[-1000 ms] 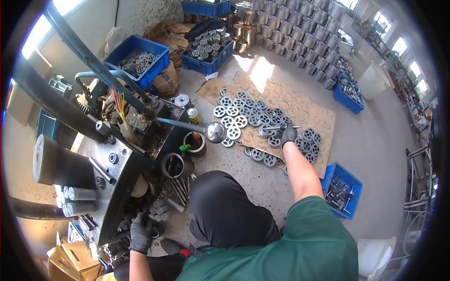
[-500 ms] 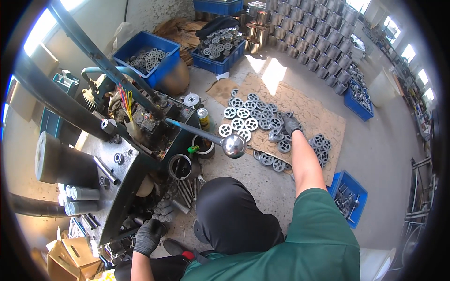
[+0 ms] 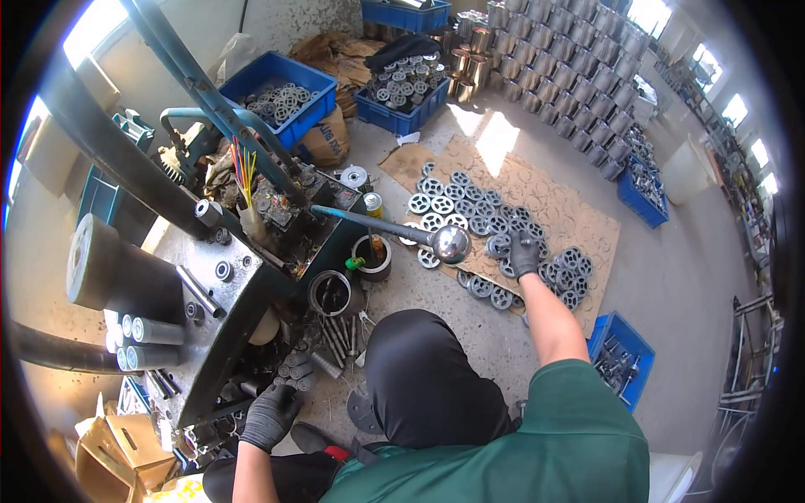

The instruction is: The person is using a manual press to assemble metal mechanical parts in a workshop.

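Observation:
My right hand [image 3: 525, 254], in a dark grey glove, is stretched out over spoked metal wheels [image 3: 479, 225] spread across flattened cardboard [image 3: 579, 220]. Its fingers curl down onto a wheel among them, and the hand covers most of that wheel. Low on the left, my left hand [image 3: 270, 417], gloved the same way, is beside a small pile of grey metal cylinders [image 3: 293, 369]. Its fingertips point toward the pile, but whether they grip anything is hidden. More wheels [image 3: 566, 275] lie overlapped at the cardboard's near right.
A machine with a steel worktop [image 3: 210, 335] stands at left; its lever with a ball knob [image 3: 451, 244] juts toward the wheels. Blue crates [image 3: 293, 126] of wheels sit behind, another crate [image 3: 641, 369] of metal parts at right. Stacked metal cylinders [image 3: 570, 80] rise at the back.
My right hand has drawn back toward me over the wheels, its elbow more bent. My left hand has shifted slightly up beside the grey cylinders. The whole view has moved a little.

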Demonstrator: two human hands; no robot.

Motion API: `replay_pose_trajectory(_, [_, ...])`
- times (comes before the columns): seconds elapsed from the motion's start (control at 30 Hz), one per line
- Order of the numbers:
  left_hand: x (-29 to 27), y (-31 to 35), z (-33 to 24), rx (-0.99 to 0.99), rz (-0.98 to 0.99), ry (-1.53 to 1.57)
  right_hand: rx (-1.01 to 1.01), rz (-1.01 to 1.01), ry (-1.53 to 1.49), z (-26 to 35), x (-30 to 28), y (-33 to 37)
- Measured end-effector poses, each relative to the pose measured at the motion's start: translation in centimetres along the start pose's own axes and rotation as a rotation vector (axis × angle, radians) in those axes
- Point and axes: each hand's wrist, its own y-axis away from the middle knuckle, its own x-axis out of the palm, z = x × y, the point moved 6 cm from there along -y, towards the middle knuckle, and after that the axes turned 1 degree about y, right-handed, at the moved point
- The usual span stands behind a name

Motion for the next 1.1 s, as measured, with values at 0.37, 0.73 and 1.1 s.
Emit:
replay_pose_trajectory(0.37, [-0.5,1.0,0.6,-0.011,-0.025,-0.025,-0.581,0.654,0.608,10.1,7.0,10.9])
replay_pose_trajectory(0.73, [-0.9,2.0,0.9,-0.023,-0.028,-0.003,-0.108,1.025,0.823,12.5,4.2,5.3])
replay_pose_trajectory(1.1, [-2.1,1.8,-0.8,0.098,-0.057,-0.074,-0.11,1.111,0.337,19.7,3.5,11.6])
